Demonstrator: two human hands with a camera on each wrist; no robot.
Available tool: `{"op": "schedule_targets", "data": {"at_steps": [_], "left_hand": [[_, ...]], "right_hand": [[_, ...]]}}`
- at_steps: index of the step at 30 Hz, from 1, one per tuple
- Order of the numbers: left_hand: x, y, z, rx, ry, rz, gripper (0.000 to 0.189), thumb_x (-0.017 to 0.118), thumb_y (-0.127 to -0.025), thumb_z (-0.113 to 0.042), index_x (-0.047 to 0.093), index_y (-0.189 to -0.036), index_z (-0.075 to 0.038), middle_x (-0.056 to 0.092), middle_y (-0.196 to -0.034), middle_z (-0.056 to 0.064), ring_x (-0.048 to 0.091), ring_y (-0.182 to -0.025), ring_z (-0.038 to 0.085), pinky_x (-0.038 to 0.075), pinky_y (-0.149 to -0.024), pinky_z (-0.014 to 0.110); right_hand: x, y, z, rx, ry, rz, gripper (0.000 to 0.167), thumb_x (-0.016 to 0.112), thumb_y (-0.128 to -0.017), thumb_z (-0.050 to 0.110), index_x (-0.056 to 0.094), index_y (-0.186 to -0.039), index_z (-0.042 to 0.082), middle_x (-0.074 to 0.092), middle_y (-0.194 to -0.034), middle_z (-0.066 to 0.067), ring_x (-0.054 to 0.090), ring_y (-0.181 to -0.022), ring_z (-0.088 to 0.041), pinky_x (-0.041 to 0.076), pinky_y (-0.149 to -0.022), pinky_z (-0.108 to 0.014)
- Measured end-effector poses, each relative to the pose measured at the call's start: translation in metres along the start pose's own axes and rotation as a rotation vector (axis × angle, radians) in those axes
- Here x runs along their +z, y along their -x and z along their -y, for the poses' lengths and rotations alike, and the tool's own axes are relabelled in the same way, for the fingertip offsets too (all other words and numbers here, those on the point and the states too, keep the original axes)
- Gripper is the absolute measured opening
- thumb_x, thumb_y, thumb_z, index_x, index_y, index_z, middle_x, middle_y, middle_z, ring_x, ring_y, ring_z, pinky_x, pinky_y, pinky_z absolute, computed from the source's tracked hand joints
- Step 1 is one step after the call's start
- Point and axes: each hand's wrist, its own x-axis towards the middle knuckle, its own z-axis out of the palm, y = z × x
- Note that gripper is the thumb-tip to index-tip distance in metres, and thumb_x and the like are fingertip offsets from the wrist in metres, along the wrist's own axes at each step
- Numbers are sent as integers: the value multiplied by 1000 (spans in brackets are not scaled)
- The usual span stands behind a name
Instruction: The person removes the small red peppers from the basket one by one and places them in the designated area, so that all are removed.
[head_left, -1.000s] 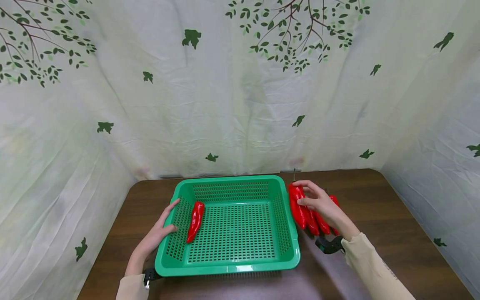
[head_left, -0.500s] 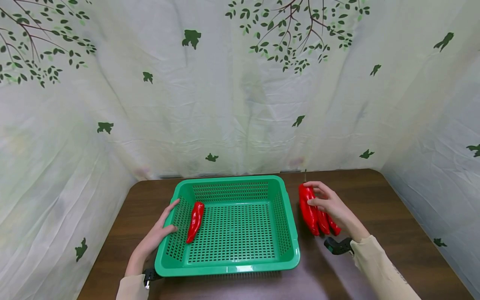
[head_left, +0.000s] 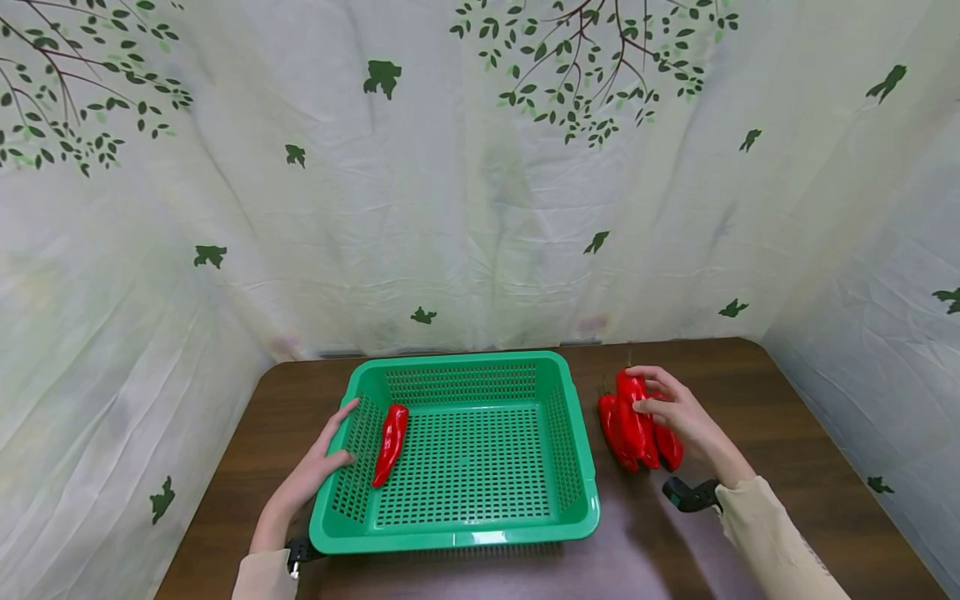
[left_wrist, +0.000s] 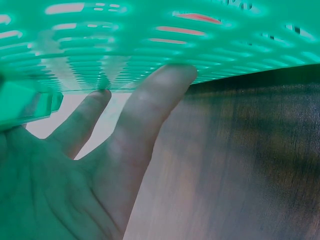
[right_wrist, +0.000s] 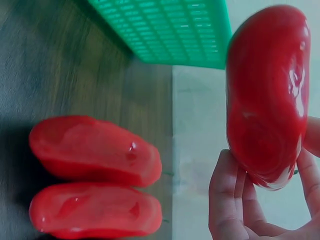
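My right hand pinches a glossy red pepper upright, with its stem pointing away. In the right wrist view the held pepper is lifted above two more red peppers lying side by side on the table. From the head, these show partly behind it, one pepper to its left and another pepper to its right. My left hand lies against the left side of the green plastic basket, its visible fingers fairly straight. A single red pepper rests inside the basket, near the left wall.
The brown wooden table carries the basket and peppers. A pale curtain printed with leaves hangs along the back and sides. Black wrist devices are strapped to both wrists, the right device hanging beneath the sleeve.
My right hand has carried the held pepper to the right, away from the basket's side, uncovering a pepper to its left. The left hand and basket stay in place.
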Motion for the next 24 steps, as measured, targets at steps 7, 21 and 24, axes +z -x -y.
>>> {"op": "schedule_targets", "data": {"at_steps": [7,21,24], "left_hand": [[0,1,0,-6,8,7,77,44,-87,-3,13,-153,-27,5,-155,18,26,-129,54,52,-79,51],[0,-1,2,-45,8,-8,77,43,-87,-4,14,-152,-32,5,-155,15,26,-130,53,50,-83,52],[0,-1,2,-45,9,-8,77,43,-88,-4,14,-152,-32,5,-155,15,26,-130,52,51,-82,52]], "right_hand": [[-9,6,-4,1,27,-26,54,58,-90,6,37,-139,7,35,-136,-24,41,-114,-37,51,-83,-42],[-30,16,-16,-14,-15,-55,48,54,-93,4,38,-138,6,35,-136,-24,54,-102,-14,53,-80,-31],[-34,17,-19,-12,-1,-72,48,53,-94,5,38,-139,7,35,-135,-23,54,-101,-12,53,-80,-30]]}}
